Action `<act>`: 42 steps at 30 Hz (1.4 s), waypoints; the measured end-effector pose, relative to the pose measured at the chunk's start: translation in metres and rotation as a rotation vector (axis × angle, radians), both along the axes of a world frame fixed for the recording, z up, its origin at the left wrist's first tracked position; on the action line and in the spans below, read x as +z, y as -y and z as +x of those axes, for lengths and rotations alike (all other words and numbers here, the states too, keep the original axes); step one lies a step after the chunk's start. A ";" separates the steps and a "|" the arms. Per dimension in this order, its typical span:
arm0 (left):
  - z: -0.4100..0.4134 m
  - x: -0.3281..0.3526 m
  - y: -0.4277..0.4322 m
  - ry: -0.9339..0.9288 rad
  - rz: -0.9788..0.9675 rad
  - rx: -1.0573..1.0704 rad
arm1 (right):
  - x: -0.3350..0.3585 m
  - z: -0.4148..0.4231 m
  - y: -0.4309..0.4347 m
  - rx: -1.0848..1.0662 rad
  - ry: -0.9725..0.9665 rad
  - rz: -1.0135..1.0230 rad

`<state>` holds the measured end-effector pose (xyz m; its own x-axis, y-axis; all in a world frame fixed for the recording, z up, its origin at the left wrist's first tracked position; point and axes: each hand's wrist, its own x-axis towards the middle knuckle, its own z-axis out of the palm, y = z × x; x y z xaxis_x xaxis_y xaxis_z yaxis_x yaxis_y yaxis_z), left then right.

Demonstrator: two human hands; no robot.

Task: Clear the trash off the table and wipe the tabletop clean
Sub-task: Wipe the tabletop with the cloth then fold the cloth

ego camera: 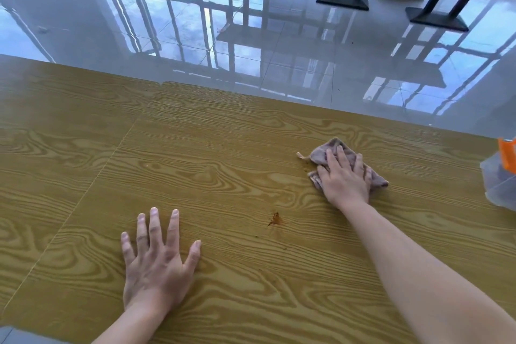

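Mauve cloth (321, 154), yellow wood-grain table (195, 148)

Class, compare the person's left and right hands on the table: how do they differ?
The left hand lies on bare tabletop; the right hand presses on a cloth. The left hand's fingers are spread wide; the right hand's lie close together. The left hand is nearer the camera; the right hand reaches farther out. Both lie flat, palm down.

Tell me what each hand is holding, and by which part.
Neither grips anything. The right hand presses flat on the middle of the cloth; the left hand lies flat on the table.
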<state>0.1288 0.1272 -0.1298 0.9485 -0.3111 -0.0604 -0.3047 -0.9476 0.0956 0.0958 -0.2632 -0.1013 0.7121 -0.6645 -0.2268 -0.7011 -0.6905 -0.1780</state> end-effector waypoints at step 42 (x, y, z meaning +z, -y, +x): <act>0.002 0.000 0.001 0.021 -0.004 -0.007 | 0.003 0.008 -0.147 1.028 0.107 0.024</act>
<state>0.1308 0.1267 -0.1294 0.9474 -0.3176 -0.0396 -0.3130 -0.9452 0.0927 0.1042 -0.1166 -0.0979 0.9506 0.2803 -0.1338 0.2460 -0.9425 -0.2262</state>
